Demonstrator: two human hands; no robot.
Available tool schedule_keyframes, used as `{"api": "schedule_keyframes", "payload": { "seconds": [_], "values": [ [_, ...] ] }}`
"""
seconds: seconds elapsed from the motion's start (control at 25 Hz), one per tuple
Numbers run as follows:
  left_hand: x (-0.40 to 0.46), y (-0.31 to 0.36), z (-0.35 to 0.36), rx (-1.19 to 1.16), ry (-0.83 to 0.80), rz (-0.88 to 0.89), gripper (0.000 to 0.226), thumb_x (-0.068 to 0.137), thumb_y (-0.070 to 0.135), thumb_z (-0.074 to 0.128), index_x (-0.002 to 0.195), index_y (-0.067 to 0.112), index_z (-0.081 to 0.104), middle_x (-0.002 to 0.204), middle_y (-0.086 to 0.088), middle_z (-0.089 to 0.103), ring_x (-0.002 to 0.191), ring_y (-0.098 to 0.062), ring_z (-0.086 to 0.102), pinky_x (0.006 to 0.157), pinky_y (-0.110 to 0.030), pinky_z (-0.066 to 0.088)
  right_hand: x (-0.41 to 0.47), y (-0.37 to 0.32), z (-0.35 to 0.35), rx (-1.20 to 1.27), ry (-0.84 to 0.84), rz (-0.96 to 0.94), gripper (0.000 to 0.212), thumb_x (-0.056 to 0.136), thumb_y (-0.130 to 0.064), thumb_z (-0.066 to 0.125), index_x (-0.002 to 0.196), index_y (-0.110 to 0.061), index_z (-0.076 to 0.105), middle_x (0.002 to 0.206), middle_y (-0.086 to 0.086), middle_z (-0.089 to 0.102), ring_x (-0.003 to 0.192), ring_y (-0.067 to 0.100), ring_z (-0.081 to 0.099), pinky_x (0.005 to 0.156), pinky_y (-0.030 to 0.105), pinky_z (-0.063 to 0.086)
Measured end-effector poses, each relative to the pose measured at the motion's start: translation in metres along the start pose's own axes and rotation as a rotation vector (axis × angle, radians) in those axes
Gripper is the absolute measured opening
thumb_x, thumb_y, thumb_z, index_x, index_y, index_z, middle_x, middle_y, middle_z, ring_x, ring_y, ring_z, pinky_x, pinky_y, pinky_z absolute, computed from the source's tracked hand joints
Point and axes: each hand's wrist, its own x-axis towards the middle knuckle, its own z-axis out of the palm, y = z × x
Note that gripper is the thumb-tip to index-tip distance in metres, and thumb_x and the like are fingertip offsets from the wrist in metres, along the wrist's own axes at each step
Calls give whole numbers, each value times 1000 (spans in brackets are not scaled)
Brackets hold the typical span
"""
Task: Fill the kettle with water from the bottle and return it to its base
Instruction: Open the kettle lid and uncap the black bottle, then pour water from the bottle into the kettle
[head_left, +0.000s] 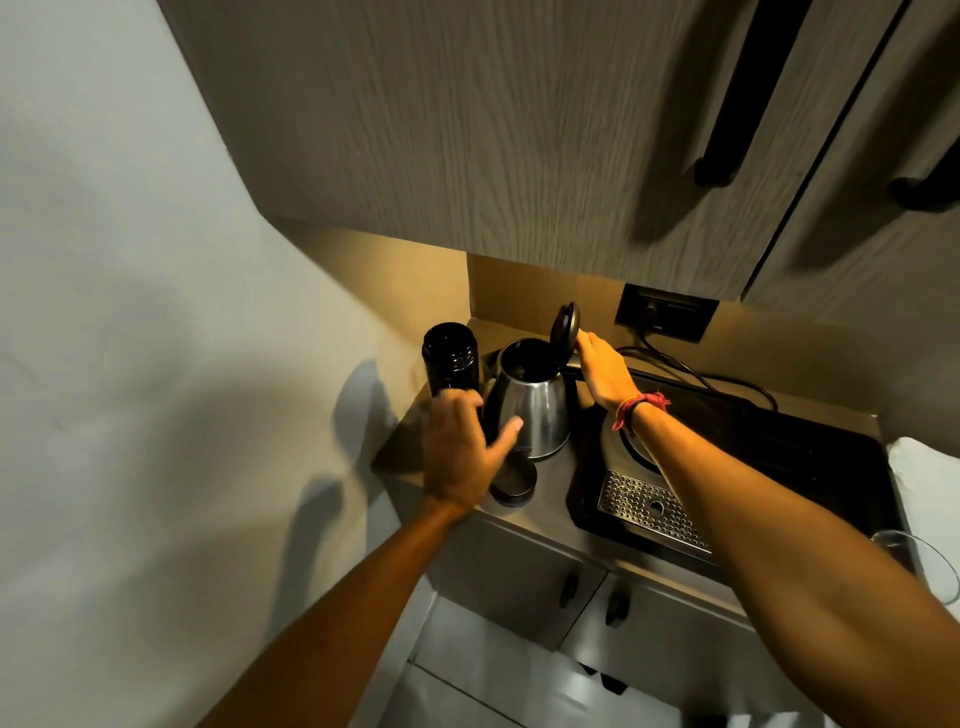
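Observation:
A steel kettle (535, 410) stands on the counter with its black lid (565, 323) tipped up and the mouth uncovered. My right hand (605, 375) lies over the kettle's handle, fingertips against the lid's hinge. Left of the kettle stands a tall black bottle (450, 356) with no cap on. My left hand (460, 449) hovers in front of the bottle's lower part, fingers spread, holding nothing. A round black cap (515, 486) lies on the counter under that hand. The round kettle base (636, 449) sits on the black tray, partly hidden by my right wrist.
The black tray (779, 457) with a perforated metal drip grate (649, 512) fills the right of the counter. A power cord (691, 371) runs to a wall socket (665, 312). Overhead cabinets hang low. A glass (893, 545) stands at the right edge.

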Motion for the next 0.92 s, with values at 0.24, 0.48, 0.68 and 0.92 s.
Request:
{"api": "schedule_keyframes", "payload": {
  "seconds": [0.24,0.48,0.68,0.92],
  "values": [
    [60,-17,-10,-531,-100,-563,105,60,30,98,145,8,41,141,-11,51,131,-28,50,108,-41,46,3,3,4,17,20,-38,42,102,-17,33,143,-10,40,124,26,60,113,41,57,99,52,46],
    [63,-23,-3,-601,-107,-529,80,64,10,94,135,13,57,126,-6,68,115,-18,63,100,-32,54,11,12,15,87,53,-32,43,104,-30,27,122,-7,58,105,21,68,96,37,61,99,51,42],
    [65,-25,-10,-385,-207,-382,73,61,19,93,126,15,60,111,1,70,99,-15,66,81,-17,51,16,5,22,121,11,54,54,101,-44,23,123,-12,61,122,19,63,126,40,49,110,55,33],
    [84,-20,-20,-96,-446,-295,72,58,39,86,119,18,53,109,-5,68,98,-26,65,81,-37,58,15,6,25,128,16,47,57,100,-49,20,123,-16,59,129,15,60,132,43,43,112,58,30]
  ]
}}
